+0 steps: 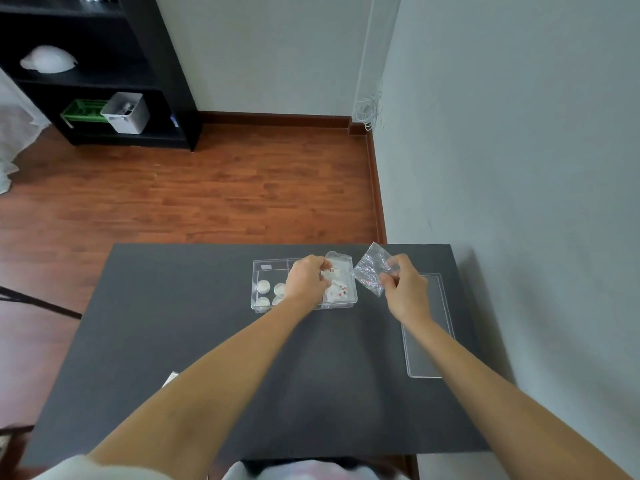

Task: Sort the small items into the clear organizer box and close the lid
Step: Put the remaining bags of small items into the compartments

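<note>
The clear organizer box (263, 268) stands open on the dark table (207, 341), far centre. Several small round white containers (264, 286) fill its left part. My left hand (306, 280) is over the box's middle, fingers closed on a clear packet with a white label (337, 268) held above the right compartment. Another packet with small red and white pieces (337, 292) lies in that compartment. My right hand (403, 284) pinches a crinkled clear plastic bag (370, 268) in the air just right of the box. The clear lid (427, 341) lies flat on the table at the right.
A small white item (170, 378) lies near the table's left edge. The wall runs close along the table's right side. Beyond the table are wood floor and a black shelf (104, 71) holding a green basket and a grey bin.
</note>
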Motion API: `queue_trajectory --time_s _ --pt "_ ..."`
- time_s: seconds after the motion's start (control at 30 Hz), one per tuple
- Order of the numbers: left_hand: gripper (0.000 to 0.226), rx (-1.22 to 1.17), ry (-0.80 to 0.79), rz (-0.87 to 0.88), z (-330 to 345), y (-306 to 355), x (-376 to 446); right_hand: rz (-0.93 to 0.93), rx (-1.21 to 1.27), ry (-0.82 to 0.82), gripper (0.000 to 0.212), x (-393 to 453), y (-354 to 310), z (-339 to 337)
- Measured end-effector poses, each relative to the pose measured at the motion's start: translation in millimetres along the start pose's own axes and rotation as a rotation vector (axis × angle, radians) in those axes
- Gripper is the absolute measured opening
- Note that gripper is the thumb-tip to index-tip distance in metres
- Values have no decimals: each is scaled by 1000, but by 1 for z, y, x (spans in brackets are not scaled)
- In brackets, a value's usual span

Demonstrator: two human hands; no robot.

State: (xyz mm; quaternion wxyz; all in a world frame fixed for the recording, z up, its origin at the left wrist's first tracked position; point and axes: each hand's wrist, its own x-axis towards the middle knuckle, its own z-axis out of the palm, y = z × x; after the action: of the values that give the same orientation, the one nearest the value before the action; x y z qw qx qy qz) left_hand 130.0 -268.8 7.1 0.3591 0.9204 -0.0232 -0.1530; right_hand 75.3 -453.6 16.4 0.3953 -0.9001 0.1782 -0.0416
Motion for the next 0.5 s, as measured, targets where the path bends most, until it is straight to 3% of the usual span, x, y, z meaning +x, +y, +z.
queue_trajectory --time_s 0.27,0.5 --pt "31 529 36 127 9 1 11 12 -1 -59 19 9 10 2" --pt "37 759 105 155 22 8 2 15 13 -66 19 13 15 3"
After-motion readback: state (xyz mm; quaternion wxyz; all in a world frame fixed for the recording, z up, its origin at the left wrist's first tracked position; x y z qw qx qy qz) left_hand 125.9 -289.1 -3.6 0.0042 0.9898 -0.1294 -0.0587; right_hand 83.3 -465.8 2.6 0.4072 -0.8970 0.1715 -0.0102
